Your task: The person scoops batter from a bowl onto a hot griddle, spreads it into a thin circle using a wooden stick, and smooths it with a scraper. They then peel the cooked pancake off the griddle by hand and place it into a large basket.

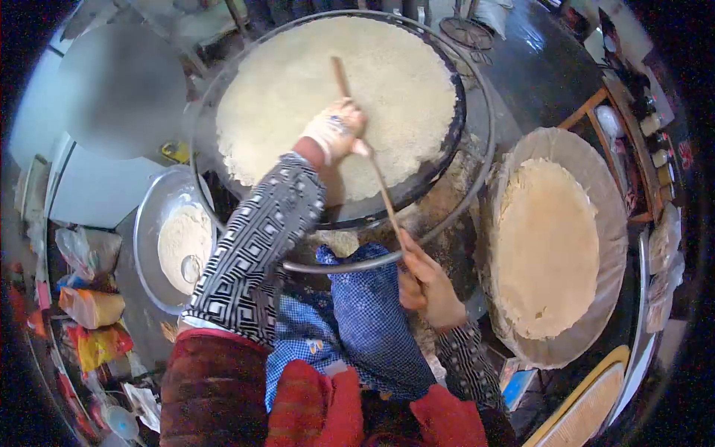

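A wide layer of pale batter (275, 82) covers most of a large round dark griddle (459, 97). My left hand (339, 127), partly wrapped in a white glove or cloth, is over the batter, its fingers closed round a wooden tool whose flat blade (340, 74) points away from me. At the griddle's near right edge, my right hand (428, 287) pinches the lower part of a long thin wooden stick (387, 195). The stick runs up towards my left hand; whether it joins the blade there is hidden by the fingers.
A metal ring (488, 160) surrounds the griddle. On the left stands a metal basin (147, 249) of pale flour or batter with a ladle (191, 268). A round cloth-lined basket (607, 246) with stacked flat sheets is at right. Bagged goods (93, 305) line the lower left.
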Action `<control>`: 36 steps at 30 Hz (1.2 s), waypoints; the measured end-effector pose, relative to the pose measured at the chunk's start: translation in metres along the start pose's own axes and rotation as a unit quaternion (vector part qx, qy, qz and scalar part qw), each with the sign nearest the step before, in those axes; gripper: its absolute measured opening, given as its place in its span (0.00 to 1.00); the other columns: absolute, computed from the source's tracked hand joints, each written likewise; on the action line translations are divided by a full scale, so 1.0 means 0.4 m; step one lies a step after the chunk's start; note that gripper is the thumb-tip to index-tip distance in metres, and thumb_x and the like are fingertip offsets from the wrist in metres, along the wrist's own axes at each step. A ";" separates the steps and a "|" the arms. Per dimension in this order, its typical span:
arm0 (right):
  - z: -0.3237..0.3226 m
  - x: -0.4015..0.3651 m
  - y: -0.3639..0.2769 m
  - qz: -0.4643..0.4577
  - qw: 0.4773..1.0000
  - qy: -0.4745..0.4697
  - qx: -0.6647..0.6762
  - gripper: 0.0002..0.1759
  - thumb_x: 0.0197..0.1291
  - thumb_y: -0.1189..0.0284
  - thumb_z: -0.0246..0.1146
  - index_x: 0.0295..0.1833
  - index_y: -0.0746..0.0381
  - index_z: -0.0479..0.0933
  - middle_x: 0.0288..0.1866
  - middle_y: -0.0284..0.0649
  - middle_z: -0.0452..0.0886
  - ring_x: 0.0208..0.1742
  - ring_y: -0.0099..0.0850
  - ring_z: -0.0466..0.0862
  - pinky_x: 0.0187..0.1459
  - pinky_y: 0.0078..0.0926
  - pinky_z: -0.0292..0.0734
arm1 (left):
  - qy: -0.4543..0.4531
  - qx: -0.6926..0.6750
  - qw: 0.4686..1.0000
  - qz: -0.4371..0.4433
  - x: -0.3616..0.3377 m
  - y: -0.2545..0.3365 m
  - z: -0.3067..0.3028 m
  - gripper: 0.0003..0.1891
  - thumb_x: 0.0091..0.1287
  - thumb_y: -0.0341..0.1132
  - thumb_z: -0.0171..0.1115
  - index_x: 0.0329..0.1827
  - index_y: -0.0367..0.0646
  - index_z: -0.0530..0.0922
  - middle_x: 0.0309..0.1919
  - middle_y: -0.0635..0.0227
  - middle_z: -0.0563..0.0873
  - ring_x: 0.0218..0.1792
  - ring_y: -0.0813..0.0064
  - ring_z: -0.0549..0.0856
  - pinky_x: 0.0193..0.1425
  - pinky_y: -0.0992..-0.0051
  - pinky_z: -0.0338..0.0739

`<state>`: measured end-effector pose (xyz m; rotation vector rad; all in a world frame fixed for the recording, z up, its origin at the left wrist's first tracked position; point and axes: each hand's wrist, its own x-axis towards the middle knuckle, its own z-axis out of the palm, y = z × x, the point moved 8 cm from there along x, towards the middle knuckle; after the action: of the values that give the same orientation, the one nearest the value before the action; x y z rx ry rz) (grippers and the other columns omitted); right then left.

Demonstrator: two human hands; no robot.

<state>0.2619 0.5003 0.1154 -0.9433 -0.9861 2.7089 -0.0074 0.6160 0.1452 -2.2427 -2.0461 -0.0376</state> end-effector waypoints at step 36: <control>0.111 -0.033 0.186 -0.218 0.883 -0.031 -0.415 0.30 0.63 0.73 0.61 0.71 0.62 0.63 0.63 0.41 0.76 0.59 0.27 0.78 0.59 0.23 0.71 | 0.178 -0.067 0.962 -0.198 -0.749 -0.024 -0.094 0.41 0.55 0.59 0.62 0.61 0.32 0.68 0.63 0.45 0.69 0.65 0.44 0.66 0.71 0.52 0.58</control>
<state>0.2544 0.4138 0.1031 -0.5835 -2.1422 1.9188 -0.0431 0.3161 0.1566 -1.6887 -2.2895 -0.5822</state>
